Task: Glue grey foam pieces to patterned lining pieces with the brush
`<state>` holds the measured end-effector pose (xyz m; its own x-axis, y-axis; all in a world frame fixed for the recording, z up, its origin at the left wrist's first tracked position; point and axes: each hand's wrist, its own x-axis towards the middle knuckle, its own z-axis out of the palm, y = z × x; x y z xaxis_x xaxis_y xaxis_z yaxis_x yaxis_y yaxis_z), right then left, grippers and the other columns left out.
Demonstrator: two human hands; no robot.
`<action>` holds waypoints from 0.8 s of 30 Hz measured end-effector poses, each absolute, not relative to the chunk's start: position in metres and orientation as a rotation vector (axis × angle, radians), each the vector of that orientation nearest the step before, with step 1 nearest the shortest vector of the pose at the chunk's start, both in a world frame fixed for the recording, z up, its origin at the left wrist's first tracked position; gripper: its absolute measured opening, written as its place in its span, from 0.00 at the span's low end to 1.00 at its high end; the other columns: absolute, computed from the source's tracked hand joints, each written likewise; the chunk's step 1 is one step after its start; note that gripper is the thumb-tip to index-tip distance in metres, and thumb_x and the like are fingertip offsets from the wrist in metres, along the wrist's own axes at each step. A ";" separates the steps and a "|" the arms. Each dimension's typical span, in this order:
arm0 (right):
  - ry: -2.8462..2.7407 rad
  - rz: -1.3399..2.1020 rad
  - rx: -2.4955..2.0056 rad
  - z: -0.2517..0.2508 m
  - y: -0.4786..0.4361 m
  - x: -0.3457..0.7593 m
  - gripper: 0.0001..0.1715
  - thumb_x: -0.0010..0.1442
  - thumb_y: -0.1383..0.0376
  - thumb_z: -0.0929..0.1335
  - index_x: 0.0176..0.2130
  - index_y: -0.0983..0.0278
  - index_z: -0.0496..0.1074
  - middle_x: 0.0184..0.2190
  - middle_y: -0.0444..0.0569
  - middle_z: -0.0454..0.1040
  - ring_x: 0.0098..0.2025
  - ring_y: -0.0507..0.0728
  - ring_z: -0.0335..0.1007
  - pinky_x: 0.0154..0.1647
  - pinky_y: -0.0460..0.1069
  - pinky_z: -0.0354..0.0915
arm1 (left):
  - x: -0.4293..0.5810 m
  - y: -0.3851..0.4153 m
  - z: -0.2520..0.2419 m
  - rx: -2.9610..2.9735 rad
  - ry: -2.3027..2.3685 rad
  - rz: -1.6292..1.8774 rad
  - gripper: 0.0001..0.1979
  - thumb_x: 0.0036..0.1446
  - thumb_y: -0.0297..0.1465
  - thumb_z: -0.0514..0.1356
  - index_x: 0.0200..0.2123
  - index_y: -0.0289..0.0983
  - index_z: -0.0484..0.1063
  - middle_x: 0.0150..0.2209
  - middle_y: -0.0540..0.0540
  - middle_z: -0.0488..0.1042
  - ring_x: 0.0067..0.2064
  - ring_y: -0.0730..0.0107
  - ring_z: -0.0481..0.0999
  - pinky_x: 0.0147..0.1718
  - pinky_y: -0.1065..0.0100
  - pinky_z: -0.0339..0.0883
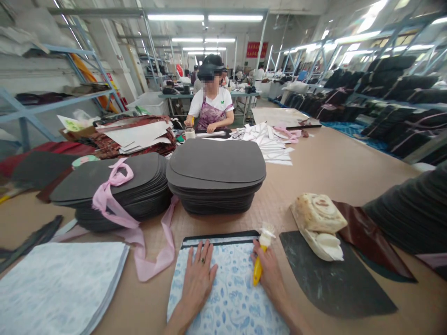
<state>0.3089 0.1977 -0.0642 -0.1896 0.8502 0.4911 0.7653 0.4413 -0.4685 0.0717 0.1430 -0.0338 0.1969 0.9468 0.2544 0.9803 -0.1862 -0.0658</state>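
Note:
My left hand (197, 279) lies flat, fingers spread, on a blue-and-white patterned fabric panel (230, 302) at the near table edge. It wears a ring. My right hand (268, 274) grips a yellow-handled brush (261, 258) with white glue-caked bristles pointing up at the panel's top right corner. A dark strip (220, 237) runs along the panel's far edge. Just right lies a dark glue-smeared mat (331, 284), with a crusted glue block (319, 223) resting on it.
Two stacks of dark grey shaped pads (216, 174) (115, 190) stand beyond the panel, the left one tied with pink ribbon (115, 200). A pile of patterned panels (59, 284) lies at near left. A person (211, 104) sits working across the table. Shelving lines both sides.

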 end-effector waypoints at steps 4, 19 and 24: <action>-1.976 0.145 -1.367 -0.076 0.199 0.313 0.24 0.64 0.54 0.56 0.49 0.65 0.67 0.34 0.54 0.74 0.38 0.60 0.70 0.40 0.57 0.68 | 0.057 0.136 -0.034 -2.227 -1.854 -0.210 0.26 0.60 0.38 0.47 0.60 0.36 0.52 0.61 0.42 0.58 0.61 0.58 0.56 0.57 0.51 0.50; -2.023 0.153 -1.338 -0.087 0.195 0.320 0.27 0.63 0.52 0.55 0.45 0.66 0.70 0.39 0.57 0.74 0.43 0.64 0.68 0.42 0.59 0.67 | 0.023 0.101 -0.041 -1.973 -2.038 -0.196 0.31 0.60 0.43 0.46 0.61 0.32 0.49 0.61 0.36 0.57 0.63 0.55 0.52 0.56 0.49 0.52; -1.994 0.113 -1.291 -0.085 0.201 0.317 0.28 0.62 0.50 0.55 0.44 0.65 0.71 0.36 0.55 0.76 0.39 0.64 0.71 0.43 0.60 0.67 | 0.025 0.105 -0.034 -1.935 -2.000 -0.222 0.31 0.59 0.42 0.48 0.61 0.33 0.50 0.60 0.37 0.58 0.61 0.54 0.56 0.54 0.50 0.54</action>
